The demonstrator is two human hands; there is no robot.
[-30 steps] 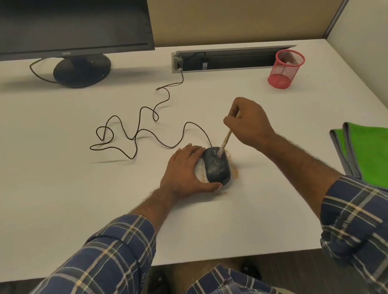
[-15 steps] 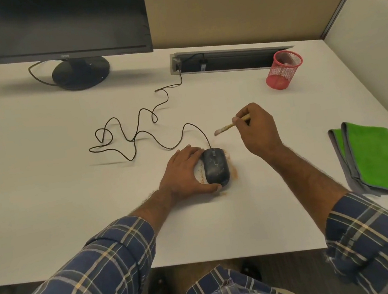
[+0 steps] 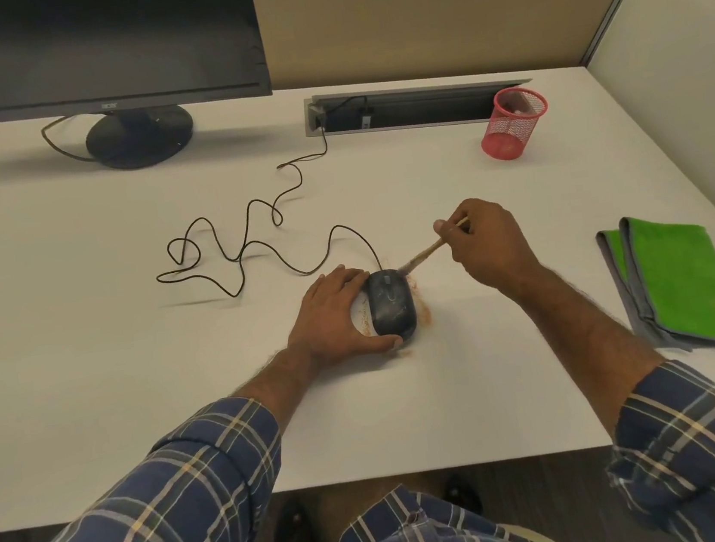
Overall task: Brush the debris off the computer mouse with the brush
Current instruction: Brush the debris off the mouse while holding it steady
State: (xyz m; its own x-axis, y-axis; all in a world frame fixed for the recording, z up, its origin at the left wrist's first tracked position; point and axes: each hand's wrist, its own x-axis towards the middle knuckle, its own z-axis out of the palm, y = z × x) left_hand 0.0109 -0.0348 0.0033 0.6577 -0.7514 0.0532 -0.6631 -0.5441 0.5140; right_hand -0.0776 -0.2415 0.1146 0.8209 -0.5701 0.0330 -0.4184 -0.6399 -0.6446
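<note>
R hand (image 3: 490, 245): fingers curled, pinching brush (image 3: 423, 256) handle between thumb & fingertips; wrist raised off desk, above & to the right of the mouse.
Brush: thin wooden handle, slants down-left from R hand; bristle end at the mouse's front right corner, touching or just at it, can't tell which. Upper handle end pokes out past the thumb.
L hand (image 3: 334, 318): cupped round the mouse's left side, fingers along the front-left edge, thumb wrapped at the rear; heel of hand on desk. Holds it in place.
Mouse (image 3: 391, 307): dark, wired, flat on desk near centre, front pointing away from the person. Top looks dusty/speckled.
Debris (image 3: 420, 303): orange-brown powder on desk along the mouse's right side, a bit at the rear near the L thumb, some on the white patch between mouse & L palm.
Cable (image 3: 253, 247): black, loops from mouse front across desk to the left, then up into the slot (image 3: 417, 108) at the back.
Desk (image 3: 86, 349): white.
Cloth (image 3: 681, 280): green w/ grey edge, folded, far right, well apart from R hand.
Cup (image 3: 513, 123): red mesh, tilted, just in front of slot's right end.
Monitor (image 3: 89, 47): black, back left, screen dark.
Sleeves (image 3: 185, 494): blue plaid, pushed up forearms.
</note>
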